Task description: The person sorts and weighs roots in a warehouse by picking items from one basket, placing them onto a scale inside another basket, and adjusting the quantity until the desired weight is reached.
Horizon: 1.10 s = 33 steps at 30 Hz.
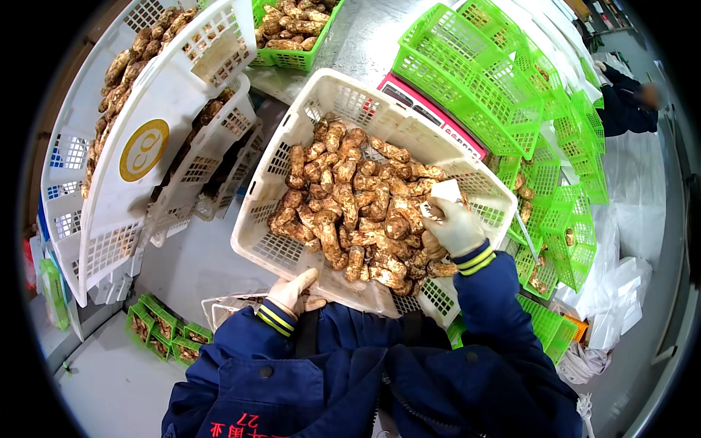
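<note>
Many brown-and-white mushrooms [358, 197] lie heaped in a white crate [409, 124], which stands at an angle just before the person's body. The heap fills the middle and the right part. What supports the crate from below, I cannot see well.

The right hand [456, 228], in a pale glove, is over the right end of the heap. Its fingers are bent inward beside a small white piece [445, 190]; whether they are clamped on this piece or on a mushroom under it, I cannot tell. The left hand [288, 292] is at the near rim, its thumb apart from the other fingers; how firmly it holds there is not shown.

In my judgement, a mushroom could break or bruise if the right fingers press too hard or pull it from under its neighbours. Some pieces could roll over the low near side, if the crate tips while the left hand gives weak support. The white piece could also slip down and become hidden in the gaps.

Beyond the far wall, a red-and-white box [431, 117] and several green crates [467, 80] are close together by the shiny bench [358, 36]; a careless push might disturb them. At left rise stacked white crates [109, 248].
</note>
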Tool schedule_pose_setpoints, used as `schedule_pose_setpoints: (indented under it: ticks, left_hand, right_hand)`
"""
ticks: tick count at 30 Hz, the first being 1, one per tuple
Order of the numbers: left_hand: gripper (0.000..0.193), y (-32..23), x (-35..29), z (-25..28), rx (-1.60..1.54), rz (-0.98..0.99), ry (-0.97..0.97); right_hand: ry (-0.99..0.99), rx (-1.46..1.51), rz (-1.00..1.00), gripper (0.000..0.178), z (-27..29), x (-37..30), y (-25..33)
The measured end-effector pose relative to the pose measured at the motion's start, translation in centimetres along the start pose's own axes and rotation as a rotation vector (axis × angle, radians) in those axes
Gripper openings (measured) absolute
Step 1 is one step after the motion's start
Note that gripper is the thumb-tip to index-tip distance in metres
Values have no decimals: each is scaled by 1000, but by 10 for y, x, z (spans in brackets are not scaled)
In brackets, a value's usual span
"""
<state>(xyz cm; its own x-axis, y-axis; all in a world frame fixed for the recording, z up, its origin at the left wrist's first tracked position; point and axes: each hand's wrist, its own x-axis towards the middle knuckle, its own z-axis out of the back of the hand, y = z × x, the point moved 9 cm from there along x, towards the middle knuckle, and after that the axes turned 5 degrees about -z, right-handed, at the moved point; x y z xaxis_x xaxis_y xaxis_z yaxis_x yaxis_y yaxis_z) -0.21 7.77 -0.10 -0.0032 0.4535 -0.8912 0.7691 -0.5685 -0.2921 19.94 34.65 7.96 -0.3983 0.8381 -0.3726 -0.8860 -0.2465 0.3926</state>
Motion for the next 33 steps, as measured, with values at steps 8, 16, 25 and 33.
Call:
schedule_pose_setpoints:
  ticks: [8, 16, 25, 33]
  left_hand:
    - [43, 0, 0, 1, 41, 9, -10]
    - [40, -1, -4, 0, 36, -5, -23]
    - [41, 3, 1, 4, 28, 0, -26]
    - [40, 5, 4, 6, -21, 32, -13]
  right_hand:
    - [61, -345, -131, 77, -51, 67, 42]
    - [126, -322, -257, 88, -51, 67, 43]
    - [339, 1201, -2, 51, -52, 70, 2]
    - [777, 1743, 186, 77, -18, 22, 57]
